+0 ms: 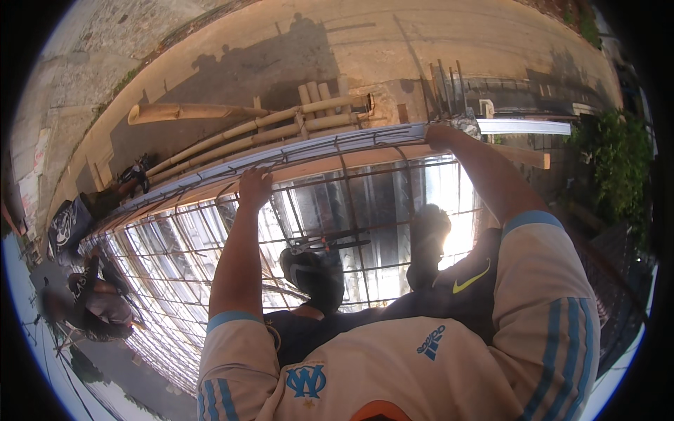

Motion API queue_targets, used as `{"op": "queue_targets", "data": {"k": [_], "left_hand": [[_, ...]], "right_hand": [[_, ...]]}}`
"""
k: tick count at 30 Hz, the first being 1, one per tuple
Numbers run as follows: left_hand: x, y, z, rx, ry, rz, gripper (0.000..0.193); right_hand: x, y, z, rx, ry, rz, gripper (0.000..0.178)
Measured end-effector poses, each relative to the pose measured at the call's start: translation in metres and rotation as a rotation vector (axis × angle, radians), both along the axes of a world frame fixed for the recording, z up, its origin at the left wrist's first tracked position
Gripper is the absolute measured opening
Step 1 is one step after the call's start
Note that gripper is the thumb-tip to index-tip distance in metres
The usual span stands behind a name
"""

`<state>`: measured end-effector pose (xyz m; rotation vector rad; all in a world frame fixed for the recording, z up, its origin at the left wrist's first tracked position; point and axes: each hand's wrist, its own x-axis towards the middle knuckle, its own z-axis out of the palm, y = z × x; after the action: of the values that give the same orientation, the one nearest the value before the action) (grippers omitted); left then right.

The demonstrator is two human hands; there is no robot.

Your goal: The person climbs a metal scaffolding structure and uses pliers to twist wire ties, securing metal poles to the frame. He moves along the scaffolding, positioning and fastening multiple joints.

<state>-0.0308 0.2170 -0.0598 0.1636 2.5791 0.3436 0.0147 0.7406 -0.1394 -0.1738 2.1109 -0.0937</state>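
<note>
**Both hands at the mesh edge, beside a long pale strip**

In the head view, a steel bar mesh (347, 184) spans the middle of the frame and runs away to the lower left, over shiny ribbed metal sheeting (386, 210). Along its upper edge lie a timber board (372, 155) and a pale strip (526, 127), whose end juts out at the right.

The left hand (255, 186), left of centre, rests with fingers loosely bent at the mesh's upper edge by the board; whether it grips a bar cannot be told. The right hand (439, 137), upper right of centre, reaches over the strip with its fingertips hidden, so its hold cannot be told either.

The mesh should be stiff and heavy as a whole, rough to the touch; single bars near a crossing look the surest hold. The strip seems light and thin, likely to flex along its length and perhaps sharp-edged, so it is better held at two places well apart.

Thin bars lying along the strip stand in the way of lifting it. Pincers (326, 243) lie by the left shoe (316, 277) at centre. Bamboo poles (203, 113) crowd the strip's far side, and a co-worker (105, 302) is at far left.
</note>
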Motion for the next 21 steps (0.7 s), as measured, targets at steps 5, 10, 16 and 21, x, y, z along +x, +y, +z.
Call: {"op": "queue_targets", "data": {"k": [5, 10, 16, 21], "left_hand": [[0.0, -0.002, -0.002, 0.006, -0.006, -0.011, 0.036], [-0.001, 0.001, -0.003, -0.017, -0.034, 0.011, 0.035], [-0.003, -0.004, -0.009, -0.026, -0.048, -0.031, 0.036], [-0.001, -0.005, -0.008, -0.06, -0.043, -0.036, 0.037]], "right_hand": [[0.0, -0.002, 0.001, -0.012, 0.0, -0.044, 0.019], [0.003, 0.004, -0.007, -0.046, 0.033, 0.079, 0.019], [0.004, 0.007, -0.016, -0.074, 0.022, 0.003, 0.019], [0.002, 0.0, -0.002, -0.034, 0.015, 0.054, 0.019]]}}
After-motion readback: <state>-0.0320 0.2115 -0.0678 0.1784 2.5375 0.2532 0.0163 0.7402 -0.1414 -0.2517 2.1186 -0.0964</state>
